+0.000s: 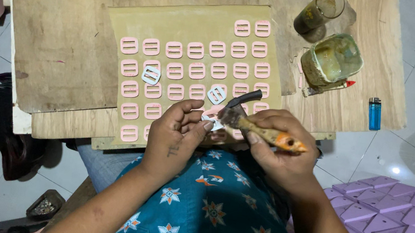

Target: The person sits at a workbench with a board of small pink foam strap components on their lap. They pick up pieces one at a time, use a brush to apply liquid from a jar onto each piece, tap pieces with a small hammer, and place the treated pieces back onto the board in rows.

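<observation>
My right hand [280, 153] grips a glue-stained brush [256, 129] by its orange-tipped handle, bristle end pointing left over the near edge of a tan sheet [198, 22]. My left hand [176, 133] pinches a small pale buckle piece [211, 118] right beside the brush's tip. Several pink rectangular buckle pieces [196, 70] lie in rows on the sheet. Two white buckles [151, 75] rest among them, one tilted on the left, the other [216, 95] just above the brush.
The sheet lies on a wooden board [62, 44]. A tub of glue [332, 61] and a glass [319, 11] stand at the back right, a blue lighter [374, 113] near the right edge. Purple triangular pieces [391, 221] are stacked at lower right. A dark bag [8, 127] lies left on the floor.
</observation>
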A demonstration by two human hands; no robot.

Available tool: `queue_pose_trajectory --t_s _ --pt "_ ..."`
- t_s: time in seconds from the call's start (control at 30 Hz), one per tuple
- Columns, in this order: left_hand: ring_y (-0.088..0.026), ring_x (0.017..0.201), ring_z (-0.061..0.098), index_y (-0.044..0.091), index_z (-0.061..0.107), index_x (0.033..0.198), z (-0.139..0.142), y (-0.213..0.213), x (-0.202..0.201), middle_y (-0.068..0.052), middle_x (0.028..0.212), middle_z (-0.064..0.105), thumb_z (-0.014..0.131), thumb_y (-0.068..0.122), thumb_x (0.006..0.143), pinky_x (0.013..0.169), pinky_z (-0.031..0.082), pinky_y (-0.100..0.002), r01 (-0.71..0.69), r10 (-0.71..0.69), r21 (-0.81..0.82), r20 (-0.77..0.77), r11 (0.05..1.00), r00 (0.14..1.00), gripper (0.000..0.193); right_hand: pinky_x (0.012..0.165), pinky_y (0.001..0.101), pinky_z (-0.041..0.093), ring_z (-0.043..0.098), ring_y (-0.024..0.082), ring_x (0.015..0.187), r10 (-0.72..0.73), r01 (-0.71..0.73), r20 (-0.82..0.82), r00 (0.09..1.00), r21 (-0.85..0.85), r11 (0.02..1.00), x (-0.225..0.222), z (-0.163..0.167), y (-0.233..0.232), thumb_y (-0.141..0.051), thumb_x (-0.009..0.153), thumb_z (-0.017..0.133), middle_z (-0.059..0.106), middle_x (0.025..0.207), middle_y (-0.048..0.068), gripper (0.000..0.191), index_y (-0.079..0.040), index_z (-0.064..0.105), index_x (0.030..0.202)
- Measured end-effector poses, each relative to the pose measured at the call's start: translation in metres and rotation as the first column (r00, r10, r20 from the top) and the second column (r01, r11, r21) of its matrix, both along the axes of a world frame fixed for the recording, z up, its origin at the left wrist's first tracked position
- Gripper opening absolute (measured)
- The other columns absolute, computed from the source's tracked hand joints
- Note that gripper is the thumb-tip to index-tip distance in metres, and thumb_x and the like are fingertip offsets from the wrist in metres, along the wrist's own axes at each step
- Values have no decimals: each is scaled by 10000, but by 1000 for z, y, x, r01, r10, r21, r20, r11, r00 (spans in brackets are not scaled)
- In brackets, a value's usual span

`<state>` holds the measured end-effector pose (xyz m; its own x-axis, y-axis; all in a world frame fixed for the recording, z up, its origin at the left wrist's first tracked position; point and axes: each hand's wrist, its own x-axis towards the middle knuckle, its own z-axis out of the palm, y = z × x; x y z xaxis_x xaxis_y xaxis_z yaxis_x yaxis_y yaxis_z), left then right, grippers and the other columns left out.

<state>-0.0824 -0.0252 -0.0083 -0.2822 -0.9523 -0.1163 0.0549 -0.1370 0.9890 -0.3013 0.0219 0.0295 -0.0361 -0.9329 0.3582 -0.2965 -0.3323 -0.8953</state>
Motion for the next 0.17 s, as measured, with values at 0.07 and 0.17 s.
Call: queue_pose_trajectory --t_s 0.07,0.17 --pt "-133 993 711 -27 543 1327 -2 0 0 -133 1099 718 662 16 965 871 614 -268 -12 20 64 -127 998 992 384 954 349 587 702 247 1079 32 -32 -27 999 -11 999 -1 -2 1 53 888 716 685 1153 192 246 5 608 1104" --pt "-152 1009 697 -37 541 1356 -7 -1 3 -154 1120 688 664 6 984 879 607 -283 -30 42 77 -160 997 986 394 953 330 598 715 235 1071 5 -7 -91 996 -21 1000 -2 -4 2 47 904 706 690 1155 178 252 -14 598 1123"
